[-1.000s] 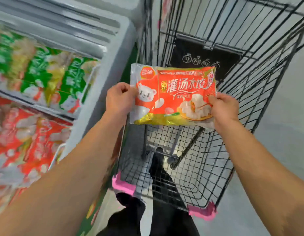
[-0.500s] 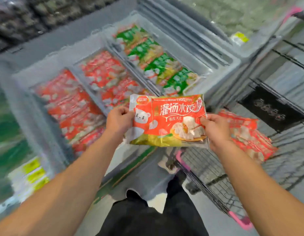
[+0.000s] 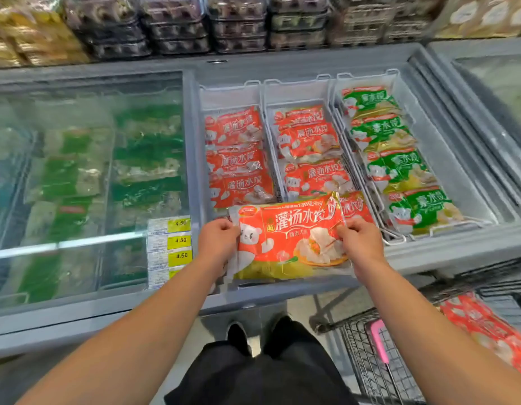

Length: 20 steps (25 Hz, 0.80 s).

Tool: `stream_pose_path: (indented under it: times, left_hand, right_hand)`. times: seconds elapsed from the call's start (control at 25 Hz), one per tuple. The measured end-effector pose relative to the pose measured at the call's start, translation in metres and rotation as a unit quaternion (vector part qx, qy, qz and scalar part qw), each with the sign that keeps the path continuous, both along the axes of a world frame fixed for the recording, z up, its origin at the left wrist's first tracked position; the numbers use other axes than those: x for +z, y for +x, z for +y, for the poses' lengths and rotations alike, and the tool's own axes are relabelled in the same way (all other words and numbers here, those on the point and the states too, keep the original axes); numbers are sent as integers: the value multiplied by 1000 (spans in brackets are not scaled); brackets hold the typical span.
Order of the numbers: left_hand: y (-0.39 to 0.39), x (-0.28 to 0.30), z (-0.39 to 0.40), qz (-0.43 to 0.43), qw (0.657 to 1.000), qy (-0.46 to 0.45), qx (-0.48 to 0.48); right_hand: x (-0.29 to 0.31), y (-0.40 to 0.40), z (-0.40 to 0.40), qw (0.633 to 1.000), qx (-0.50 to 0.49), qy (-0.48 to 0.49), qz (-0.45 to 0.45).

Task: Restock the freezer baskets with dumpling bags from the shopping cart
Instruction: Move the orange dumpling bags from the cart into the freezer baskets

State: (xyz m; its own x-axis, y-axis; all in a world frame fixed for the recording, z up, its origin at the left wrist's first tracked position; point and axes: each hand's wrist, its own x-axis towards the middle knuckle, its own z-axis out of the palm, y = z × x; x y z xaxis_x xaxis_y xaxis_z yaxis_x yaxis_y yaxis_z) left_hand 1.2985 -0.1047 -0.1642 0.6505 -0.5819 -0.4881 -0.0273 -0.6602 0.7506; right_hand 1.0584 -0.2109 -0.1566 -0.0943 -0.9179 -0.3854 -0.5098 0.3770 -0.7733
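Bare forearms, no sleeves; black trousers [image 3: 253, 372]; black shoes [image 3: 237, 334] below.

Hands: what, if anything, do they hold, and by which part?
An orange dumpling bag: left hand grips its left edge, right hand its right edge.

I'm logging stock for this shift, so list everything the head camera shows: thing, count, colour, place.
held dumpling bag: one, red and yellow, over the freezer's near edge
red dumpling bags: several, red, left and middle baskets
green dumpling bags: four showing, green, right basket
freezer: one, grey, open section ahead
glass lid: one, clear, left section, green packs beneath
price tags: several, yellow and white, on the glass lid
shopping cart: one, dark wire, lower right
cart bags: count unclear, red, in the cart
shelf packs: many, dark and yellow, behind the freezer
left hand: grips the bag's left edge
right hand: grips its right edge
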Motion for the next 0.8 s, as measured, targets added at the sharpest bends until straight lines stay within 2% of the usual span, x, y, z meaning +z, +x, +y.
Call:
stream_pose_path:
  times: [0.28,0.44,0.56,0.68,0.8]
  left_hand:
    - [13,-21,-66,49,988,41,141]
    - [8,-37,-89,89,984,66,142]
    - [12,-41,-94,65,982,109,138]
    - [14,-48,-95,7,979,162,121]
    - [7,-57,-94,-28,973,211,94]
  right_hand:
    - [-34,41,-70,995,101,20,14]
    - [-64,59,-98,985,152,72,27]
    - [-85,79,-106,973,204,96,41]
    - [-101,102,-103,946,291,128,68]
    - [-112,109,-93,930,319,148,109]
